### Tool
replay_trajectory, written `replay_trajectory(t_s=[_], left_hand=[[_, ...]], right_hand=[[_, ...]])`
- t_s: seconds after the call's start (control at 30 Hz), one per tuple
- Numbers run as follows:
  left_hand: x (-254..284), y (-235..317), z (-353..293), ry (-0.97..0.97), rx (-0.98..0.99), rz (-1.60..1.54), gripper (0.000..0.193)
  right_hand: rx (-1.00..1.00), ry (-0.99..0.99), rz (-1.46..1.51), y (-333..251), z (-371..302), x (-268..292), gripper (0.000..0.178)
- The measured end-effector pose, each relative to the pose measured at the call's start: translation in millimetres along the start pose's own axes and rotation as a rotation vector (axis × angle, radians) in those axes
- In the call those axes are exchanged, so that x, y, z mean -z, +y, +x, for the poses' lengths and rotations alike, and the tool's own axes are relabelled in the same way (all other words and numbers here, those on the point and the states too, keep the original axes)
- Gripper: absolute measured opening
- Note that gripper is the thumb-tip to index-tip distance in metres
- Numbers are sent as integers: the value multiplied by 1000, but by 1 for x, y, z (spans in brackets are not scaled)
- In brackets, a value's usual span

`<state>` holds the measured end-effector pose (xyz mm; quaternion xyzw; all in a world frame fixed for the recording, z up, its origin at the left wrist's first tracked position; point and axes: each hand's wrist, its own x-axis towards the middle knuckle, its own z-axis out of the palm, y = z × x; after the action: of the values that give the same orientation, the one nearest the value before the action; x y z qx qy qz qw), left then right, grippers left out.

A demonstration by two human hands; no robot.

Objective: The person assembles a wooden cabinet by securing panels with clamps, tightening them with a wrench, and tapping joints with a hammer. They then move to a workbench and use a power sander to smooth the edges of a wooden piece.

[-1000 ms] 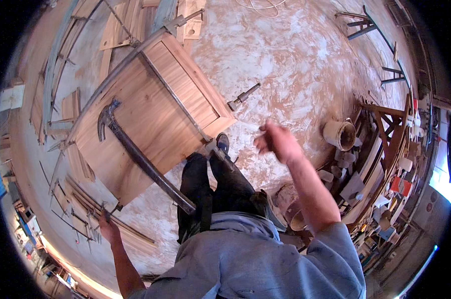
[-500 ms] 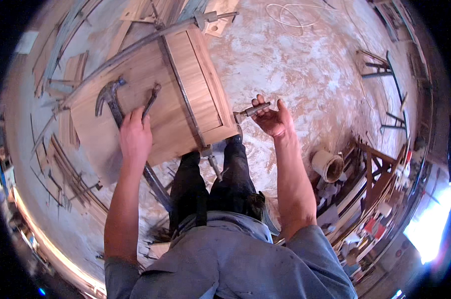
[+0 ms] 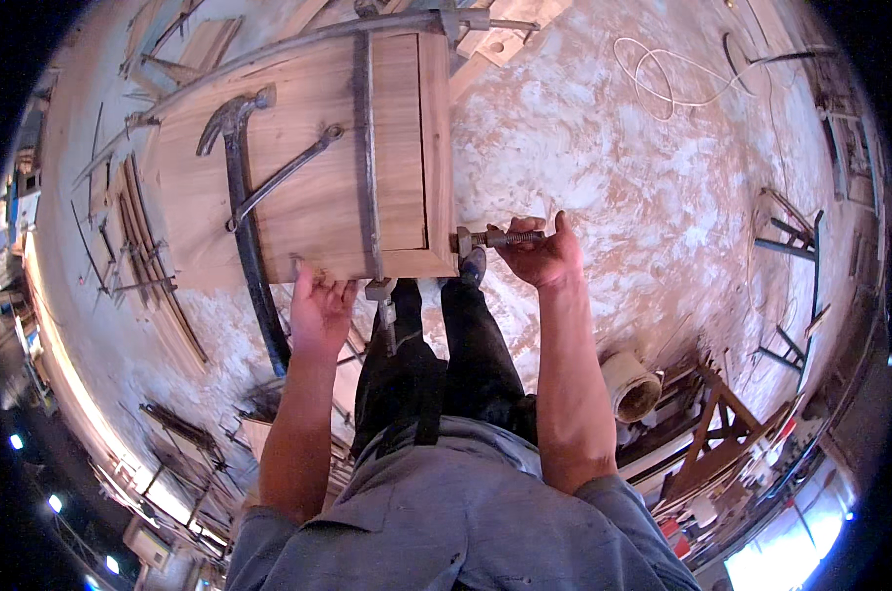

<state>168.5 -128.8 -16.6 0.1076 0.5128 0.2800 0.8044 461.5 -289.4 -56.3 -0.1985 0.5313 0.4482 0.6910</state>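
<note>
The right hand (image 3: 540, 260) is grasping the clamp screw (image 3: 489, 238) beside the right edge of the wooden panel (image 3: 308, 207) before the legs (image 3: 477, 340), while the left hand (image 3: 323, 310) is resting loosely open at its near edge, ideally steadying the wood for even, straight turning.

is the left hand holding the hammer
No, the hammer lies on the panel, its handle apart from the left hand at the panel's edge.
</note>
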Motion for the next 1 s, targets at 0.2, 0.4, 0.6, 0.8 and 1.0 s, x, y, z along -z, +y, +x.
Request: replay_trajectory(t_s=[0.2, 0.4, 0.6, 0.8, 1.0], left_hand=[[-18, -16, 23, 49, -153, -90, 41], [-18, -20, 30, 155, -197, -91, 43], [-30, -19, 26, 139, -164, -125, 30], [-36, -20, 18, 73, -167, -138, 35], [-41, -24, 23, 77, -281, -168, 40]], right_hand=[[80, 26, -255, 6, -3, -17, 42], [66, -17, -277, 8, 1, -27, 32], [-17, -412, -333, -5, 12, -11, 29], [21, -235, -597, 2, -1, -34, 26], [250, 100, -1175, -4, 3, -50, 27]])
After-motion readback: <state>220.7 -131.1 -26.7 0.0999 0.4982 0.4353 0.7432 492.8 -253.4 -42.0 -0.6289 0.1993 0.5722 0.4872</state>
